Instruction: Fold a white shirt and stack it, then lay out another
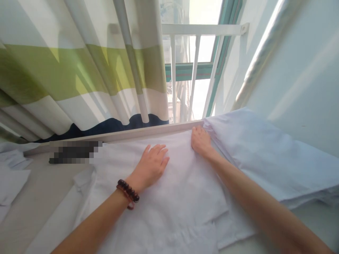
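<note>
A white cloth garment (180, 197) lies spread before me, with folds and an overlapping layer near the bottom. My left hand (150, 165) rests flat on its upper part, fingers spread and palm down. Dark bead bracelets (128, 192) circle that wrist. At the garment's far right corner, my right hand (201, 141) has its fingers curled closed on the cloth; the fingertips are partly hidden. Just right of this hand lies a second, folded white cloth (270, 155), close to its knuckles.
A low raised edge (148, 132) runs along the back of the surface. Behind it hang a white and green curtain (87, 70) and a white railing (196, 30) before a window. More white cloth (13, 165) lies at left, near a pixelated dark object (75, 152). A pale wall (304, 88) stands at right.
</note>
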Demonstrator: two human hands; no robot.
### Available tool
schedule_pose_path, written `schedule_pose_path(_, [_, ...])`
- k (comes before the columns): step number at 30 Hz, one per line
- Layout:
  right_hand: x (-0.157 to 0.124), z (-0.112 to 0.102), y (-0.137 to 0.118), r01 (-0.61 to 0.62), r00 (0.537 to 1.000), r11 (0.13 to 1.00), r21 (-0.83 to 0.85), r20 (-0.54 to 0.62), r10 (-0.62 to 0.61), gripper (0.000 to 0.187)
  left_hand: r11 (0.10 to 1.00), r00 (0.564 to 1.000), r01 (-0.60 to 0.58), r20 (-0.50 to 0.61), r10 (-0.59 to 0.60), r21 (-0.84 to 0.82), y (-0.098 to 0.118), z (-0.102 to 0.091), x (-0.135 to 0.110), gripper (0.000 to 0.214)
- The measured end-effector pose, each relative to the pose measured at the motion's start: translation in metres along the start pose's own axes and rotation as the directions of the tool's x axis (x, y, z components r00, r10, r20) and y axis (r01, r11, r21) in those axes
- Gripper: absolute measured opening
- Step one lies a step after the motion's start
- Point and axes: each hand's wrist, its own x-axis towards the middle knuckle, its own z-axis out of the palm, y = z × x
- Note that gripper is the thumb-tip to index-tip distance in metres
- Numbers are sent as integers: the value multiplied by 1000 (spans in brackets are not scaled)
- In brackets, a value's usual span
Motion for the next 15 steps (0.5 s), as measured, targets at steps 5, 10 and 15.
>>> schedule_pose_path(5, [-18,9,-44,240,964,967,87,93,-248,63,963,970,241,-50,-237,118,-58,23,9,48])
schedule_pose_path(10, [-20,33,-48,191,958,967,169,183,-222,64,883,891,430,67,-448,187,-95,20,-6,58])
schedule_pose_path(15, [-13,35,-37,178,970,977,118,144,-194,62,792,810,534,90,-579,296,-131,9,-27,64])
